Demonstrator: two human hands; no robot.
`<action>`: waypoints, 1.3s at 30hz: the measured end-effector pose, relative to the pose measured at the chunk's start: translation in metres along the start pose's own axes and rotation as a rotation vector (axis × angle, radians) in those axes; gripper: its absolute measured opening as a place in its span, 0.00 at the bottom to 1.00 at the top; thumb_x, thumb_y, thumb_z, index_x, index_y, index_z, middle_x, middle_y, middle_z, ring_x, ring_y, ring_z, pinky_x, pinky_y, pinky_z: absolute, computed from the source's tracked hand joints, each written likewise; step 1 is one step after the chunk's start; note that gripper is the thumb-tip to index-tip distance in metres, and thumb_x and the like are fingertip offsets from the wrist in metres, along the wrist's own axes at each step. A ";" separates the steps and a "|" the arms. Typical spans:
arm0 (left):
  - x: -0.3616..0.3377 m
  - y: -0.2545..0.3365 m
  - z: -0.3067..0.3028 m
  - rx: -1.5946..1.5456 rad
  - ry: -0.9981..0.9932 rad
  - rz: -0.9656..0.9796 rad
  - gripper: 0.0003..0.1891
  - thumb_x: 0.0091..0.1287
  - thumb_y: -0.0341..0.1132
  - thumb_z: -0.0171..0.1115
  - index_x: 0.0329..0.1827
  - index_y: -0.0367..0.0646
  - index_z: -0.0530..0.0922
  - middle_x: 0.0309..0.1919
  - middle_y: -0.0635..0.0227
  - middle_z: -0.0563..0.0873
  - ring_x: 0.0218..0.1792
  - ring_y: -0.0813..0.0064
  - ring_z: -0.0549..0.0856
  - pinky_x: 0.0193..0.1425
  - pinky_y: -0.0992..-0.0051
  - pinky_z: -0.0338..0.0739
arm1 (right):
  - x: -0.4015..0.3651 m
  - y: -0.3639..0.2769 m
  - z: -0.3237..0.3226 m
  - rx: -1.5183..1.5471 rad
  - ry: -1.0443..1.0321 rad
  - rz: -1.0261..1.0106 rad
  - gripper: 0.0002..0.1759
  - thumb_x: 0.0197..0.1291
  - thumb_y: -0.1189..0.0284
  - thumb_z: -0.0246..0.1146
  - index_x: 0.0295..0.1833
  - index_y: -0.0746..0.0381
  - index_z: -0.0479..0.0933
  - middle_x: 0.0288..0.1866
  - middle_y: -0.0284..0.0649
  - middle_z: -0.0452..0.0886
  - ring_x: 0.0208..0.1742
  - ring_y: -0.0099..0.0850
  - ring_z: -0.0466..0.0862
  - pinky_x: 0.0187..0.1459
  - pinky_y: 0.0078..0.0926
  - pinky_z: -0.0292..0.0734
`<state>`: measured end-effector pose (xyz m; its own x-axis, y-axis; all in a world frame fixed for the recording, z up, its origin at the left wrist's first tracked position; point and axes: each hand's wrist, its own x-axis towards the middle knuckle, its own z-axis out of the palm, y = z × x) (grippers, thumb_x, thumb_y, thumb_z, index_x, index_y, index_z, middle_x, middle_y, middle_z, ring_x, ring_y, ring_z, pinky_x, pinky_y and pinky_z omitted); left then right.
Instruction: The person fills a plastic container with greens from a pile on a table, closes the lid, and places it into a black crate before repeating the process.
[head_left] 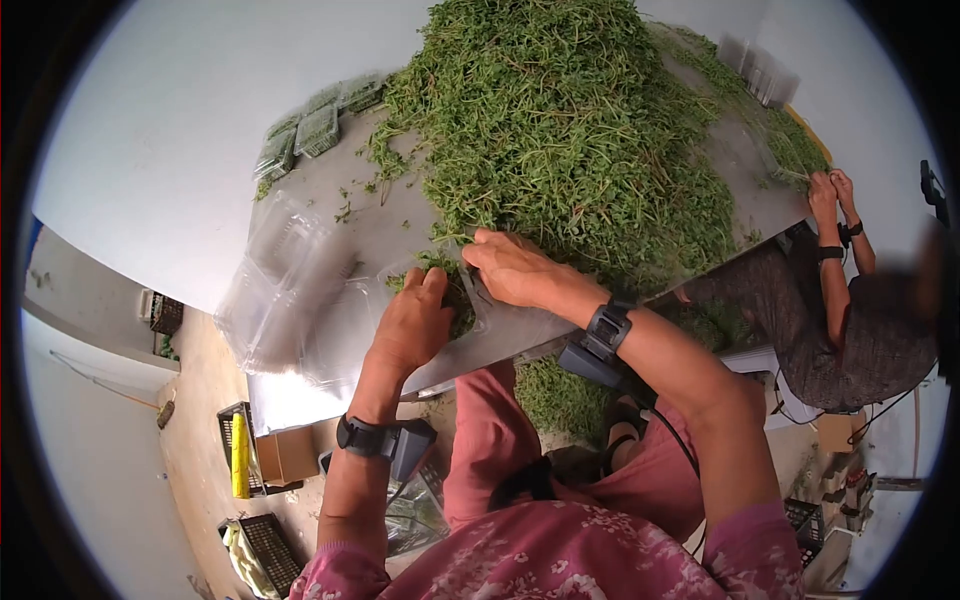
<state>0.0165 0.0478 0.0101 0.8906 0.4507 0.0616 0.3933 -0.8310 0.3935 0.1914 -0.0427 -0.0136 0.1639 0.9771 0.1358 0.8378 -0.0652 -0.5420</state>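
Both hands press greens into a clear tray (440, 285), left hand (412, 325) on the near side, right hand (510, 268) at the herb pile's (570, 130) edge, empty trays (285, 285) stacked just left.

A tall heap of green herbs (560, 130) blocks the far and right side of the table (370, 225). Stacked clear containers (285, 290) crowd the left. A bare strip runs between them. A co-worker's hands (832, 190) occupy the right edge.

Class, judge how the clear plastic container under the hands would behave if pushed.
The clear container looks thin, so it is probably light and bendy, likely sliding easily on the smooth table. The loose greens inside may spill if it tips.
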 end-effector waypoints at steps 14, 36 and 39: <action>-0.003 0.004 0.000 -0.049 0.009 -0.011 0.18 0.56 0.23 0.65 0.48 0.38 0.70 0.44 0.47 0.76 0.45 0.40 0.79 0.49 0.53 0.75 | 0.004 0.027 -0.069 0.239 0.598 -0.006 0.02 0.58 0.77 0.61 0.34 0.64 0.78 0.31 0.48 0.81 0.34 0.45 0.83 0.40 0.39 0.79; 0.000 0.006 0.002 0.007 0.023 -0.025 0.17 0.55 0.23 0.64 0.46 0.37 0.69 0.43 0.47 0.76 0.45 0.40 0.79 0.48 0.53 0.75 | 0.010 0.027 -0.047 -0.362 -0.023 0.382 0.26 0.58 0.67 0.69 0.59 0.68 0.73 0.52 0.55 0.81 0.53 0.51 0.83 0.55 0.45 0.78; 0.000 0.004 0.003 0.011 0.031 -0.008 0.17 0.55 0.23 0.65 0.45 0.37 0.69 0.43 0.47 0.77 0.44 0.41 0.79 0.48 0.53 0.75 | 0.012 0.030 -0.060 -0.306 -0.109 0.356 0.14 0.57 0.73 0.65 0.48 0.69 0.79 0.43 0.54 0.84 0.47 0.53 0.85 0.50 0.46 0.81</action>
<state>0.0185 0.0436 0.0088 0.8801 0.4668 0.0866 0.4028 -0.8308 0.3840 0.2497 -0.0452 0.0210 0.4266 0.8976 -0.1108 0.8571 -0.4403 -0.2674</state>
